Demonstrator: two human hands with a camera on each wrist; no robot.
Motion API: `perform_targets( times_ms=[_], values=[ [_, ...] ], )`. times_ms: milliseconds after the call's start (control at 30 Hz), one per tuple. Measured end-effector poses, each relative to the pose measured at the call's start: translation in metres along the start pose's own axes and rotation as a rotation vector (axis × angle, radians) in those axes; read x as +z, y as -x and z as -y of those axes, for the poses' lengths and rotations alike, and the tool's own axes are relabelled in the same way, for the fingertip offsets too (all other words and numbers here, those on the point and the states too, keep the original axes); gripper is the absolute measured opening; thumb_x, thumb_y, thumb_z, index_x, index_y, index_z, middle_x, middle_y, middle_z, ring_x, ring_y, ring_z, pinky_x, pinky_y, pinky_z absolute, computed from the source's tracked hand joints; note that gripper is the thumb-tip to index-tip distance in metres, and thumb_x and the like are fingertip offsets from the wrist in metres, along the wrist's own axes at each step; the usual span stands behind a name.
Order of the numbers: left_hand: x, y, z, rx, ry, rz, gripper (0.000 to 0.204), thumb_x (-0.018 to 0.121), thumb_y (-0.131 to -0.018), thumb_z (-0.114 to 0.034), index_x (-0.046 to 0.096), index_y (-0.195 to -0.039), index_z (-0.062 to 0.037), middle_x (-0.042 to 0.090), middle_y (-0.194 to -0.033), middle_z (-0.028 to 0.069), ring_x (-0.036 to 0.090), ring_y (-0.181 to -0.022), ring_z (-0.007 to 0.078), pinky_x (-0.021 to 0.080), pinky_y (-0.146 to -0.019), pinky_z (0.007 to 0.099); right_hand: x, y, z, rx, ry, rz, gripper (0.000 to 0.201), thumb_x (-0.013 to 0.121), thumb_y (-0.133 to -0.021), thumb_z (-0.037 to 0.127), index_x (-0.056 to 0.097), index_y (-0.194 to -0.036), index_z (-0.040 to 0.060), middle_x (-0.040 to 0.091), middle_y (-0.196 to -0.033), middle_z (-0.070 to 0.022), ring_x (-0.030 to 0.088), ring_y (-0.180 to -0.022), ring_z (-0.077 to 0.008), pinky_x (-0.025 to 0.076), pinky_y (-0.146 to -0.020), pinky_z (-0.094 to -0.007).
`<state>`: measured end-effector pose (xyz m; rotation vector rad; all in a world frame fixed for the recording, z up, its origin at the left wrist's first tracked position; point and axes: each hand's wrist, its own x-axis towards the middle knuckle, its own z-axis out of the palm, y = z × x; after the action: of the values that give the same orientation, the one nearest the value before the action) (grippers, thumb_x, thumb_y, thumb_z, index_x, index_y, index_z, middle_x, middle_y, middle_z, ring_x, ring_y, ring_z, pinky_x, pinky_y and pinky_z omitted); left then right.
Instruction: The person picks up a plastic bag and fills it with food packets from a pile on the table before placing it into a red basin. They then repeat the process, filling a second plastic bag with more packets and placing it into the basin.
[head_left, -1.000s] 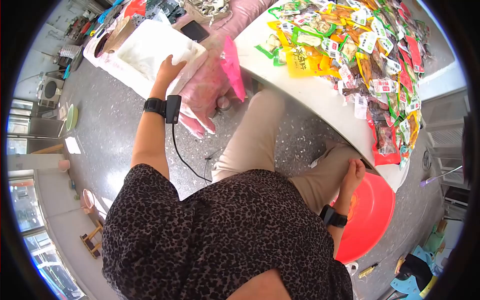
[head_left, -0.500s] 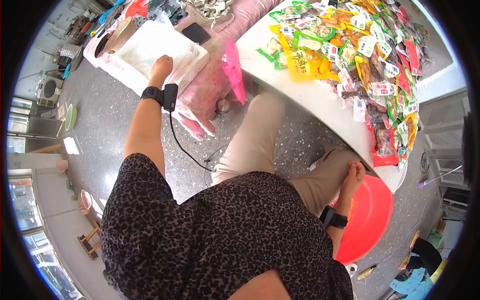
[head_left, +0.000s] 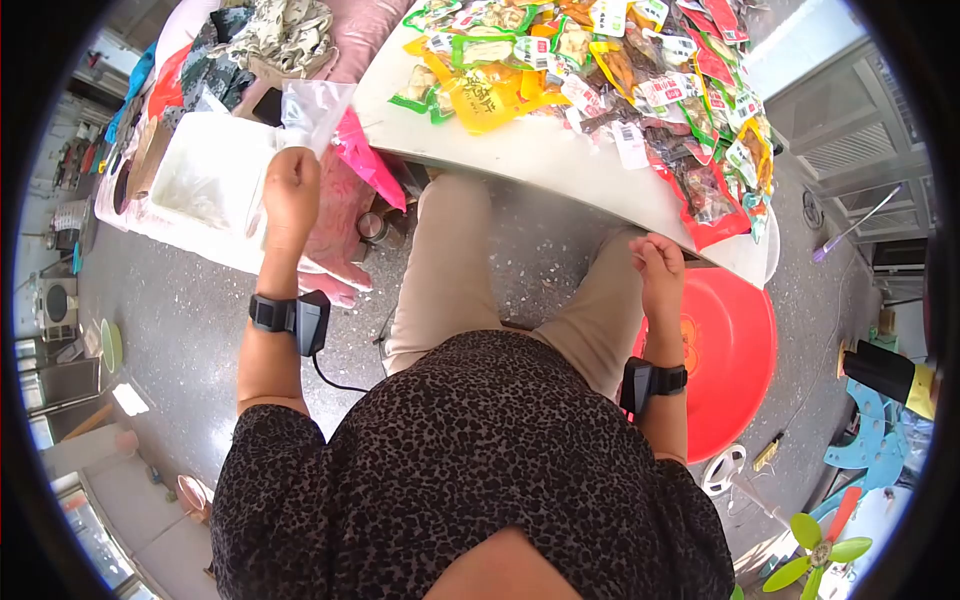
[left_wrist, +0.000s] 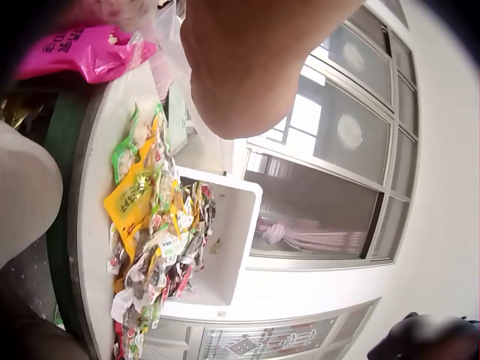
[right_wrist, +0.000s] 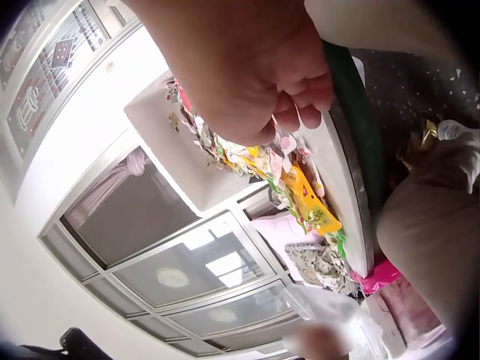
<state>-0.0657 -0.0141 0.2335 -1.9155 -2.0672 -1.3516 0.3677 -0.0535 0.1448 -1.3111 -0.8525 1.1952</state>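
My left hand (head_left: 291, 200) grips a clear plastic bag (head_left: 316, 108) that stands up past the fingers, between the white box (head_left: 165, 165) and the table. In the right wrist view the same bag (right_wrist: 360, 330) hangs thin and see-through beside the blurred left hand. My right hand (head_left: 660, 272) is held near the front edge of the white table (head_left: 560, 175), its fingers loosely curled with nothing seen in them. Many sealed food packets (head_left: 640, 90) lie heaped on that table, a yellow one (head_left: 490, 100) near its left side.
A bright pink bag (head_left: 368, 160) hangs at the table's left corner. On the pink-covered surface lie crumpled camouflage clothes (head_left: 285, 35) and a dark phone (head_left: 268, 104). A red basin (head_left: 735, 350) stands on the floor below my right arm. Toward the lower right is a green-bladed fan (head_left: 820, 552).
My left hand has come away from over the white box toward me, bringing a clear bag. The right hand has lifted off the thigh region slightly. The view has turned right.
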Motion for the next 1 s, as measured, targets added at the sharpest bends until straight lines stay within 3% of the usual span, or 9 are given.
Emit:
perform_targets(
  times_ms=[67, 233, 267, 367, 600, 700, 800, 900, 1000],
  values=[
    [0.031, 0.023, -0.025, 0.082, 0.08, 0.093, 0.005, 0.05, -0.07, -0.004, 0.052, -0.067, -0.0011, 0.052, -0.065, 0.0137, 0.05, -0.061, 0.028, 0.04, -0.056, 0.0335, 0.022, 0.002, 0.01, 0.061, -0.019, 0.166, 0.014, 0.045, -0.08, 0.008, 0.048, -0.093, 0.0047, 0.055, -0.087, -0.0051, 0.054, -0.081, -0.0146, 0.043, -0.067, -0.0252],
    [0.098, 0.072, -0.067, 0.07, 0.373, 0.384, 0.004, 0.05, -0.069, -0.005, 0.05, -0.067, -0.0015, 0.05, -0.065, 0.0144, 0.049, -0.063, 0.03, 0.039, -0.057, 0.0348, 0.083, 0.008, 0.005, 0.269, -0.113, 0.478, 0.025, 0.047, -0.08, 0.014, 0.043, -0.104, 0.0048, 0.051, -0.097, -0.0074, 0.051, -0.087, -0.0183, 0.045, -0.07, -0.0305],
    [0.105, 0.079, -0.07, 0.036, 0.394, 0.523, 0.008, 0.052, -0.073, -0.008, 0.051, -0.069, -0.0005, 0.049, -0.063, 0.0072, 0.047, -0.057, 0.0149, 0.038, -0.053, 0.0265, 0.092, 0.011, 0.001, 0.299, -0.134, 0.491, 0.026, 0.048, -0.08, 0.016, 0.043, -0.103, 0.0039, 0.05, -0.098, -0.0075, 0.051, -0.088, -0.0176, 0.045, -0.07, -0.0301],
    [0.12, 0.097, -0.085, 0.158, 0.53, 0.64, 0.009, 0.052, -0.074, -0.009, 0.051, -0.072, -0.0009, 0.049, -0.065, 0.0064, 0.046, -0.058, 0.0138, 0.038, -0.054, 0.0259, 0.114, 0.016, -0.012, 0.362, -0.183, 0.502, 0.031, 0.05, -0.079, 0.021, 0.042, -0.103, 0.0021, 0.047, -0.1, -0.008, 0.048, -0.09, -0.0165, 0.044, -0.07, -0.0302],
    [0.122, 0.098, -0.096, -0.251, 0.776, 1.049, 0.011, 0.05, -0.079, -0.014, 0.053, -0.077, -0.004, 0.048, -0.066, -0.0005, 0.043, -0.059, 0.0061, 0.035, -0.053, 0.0192, 0.117, 0.007, -0.038, 0.392, -0.266, 0.552, 0.036, 0.047, -0.08, 0.022, 0.038, -0.108, 0.0016, 0.045, -0.099, -0.0085, 0.048, -0.088, -0.0183, 0.045, -0.072, -0.0341],
    [0.134, 0.097, -0.083, -0.282, 0.782, 1.114, 0.011, 0.051, -0.079, -0.016, 0.052, -0.077, -0.005, 0.047, -0.065, -0.0024, 0.042, -0.059, 0.0042, 0.034, -0.051, 0.0175, 0.113, 0.01, -0.035, 0.422, -0.258, 0.528, 0.035, 0.046, -0.081, 0.023, 0.038, -0.107, 0.0016, 0.045, -0.098, -0.0081, 0.048, -0.088, -0.0187, 0.045, -0.072, -0.0342],
    [0.141, 0.101, -0.079, -0.277, 0.845, 1.023, 0.013, 0.054, -0.077, -0.017, 0.051, -0.078, -0.0047, 0.047, -0.063, -0.0023, 0.042, -0.057, 0.0045, 0.035, -0.049, 0.0186, 0.113, 0.013, -0.03, 0.417, -0.229, 0.522, 0.035, 0.046, -0.081, 0.024, 0.038, -0.107, 0.0016, 0.045, -0.099, -0.0083, 0.048, -0.09, -0.019, 0.045, -0.072, -0.034],
    [0.133, 0.1, -0.088, -0.131, 0.608, 0.997, 0.018, 0.053, -0.076, -0.018, 0.053, -0.085, -0.0027, 0.056, -0.077, 0.0051, 0.052, -0.072, 0.0109, 0.042, -0.064, 0.025, 0.113, 0.01, -0.03, 0.424, -0.316, 0.587, 0.036, 0.045, -0.082, 0.024, 0.038, -0.108, 0.0015, 0.046, -0.1, -0.0089, 0.047, -0.092, -0.0196, 0.044, -0.073, -0.0346],
    [0.133, 0.1, -0.091, -0.07, 0.509, 1.009, 0.017, 0.053, -0.076, -0.017, 0.052, -0.083, -0.0023, 0.056, -0.076, 0.0061, 0.053, -0.071, 0.0113, 0.043, -0.063, 0.0244, 0.112, 0.007, -0.026, 0.452, -0.441, 0.695, 0.034, 0.045, -0.082, 0.023, 0.038, -0.107, 0.0015, 0.046, -0.1, -0.01, 0.047, -0.093, -0.0204, 0.044, -0.073, -0.0358]
  ],
)
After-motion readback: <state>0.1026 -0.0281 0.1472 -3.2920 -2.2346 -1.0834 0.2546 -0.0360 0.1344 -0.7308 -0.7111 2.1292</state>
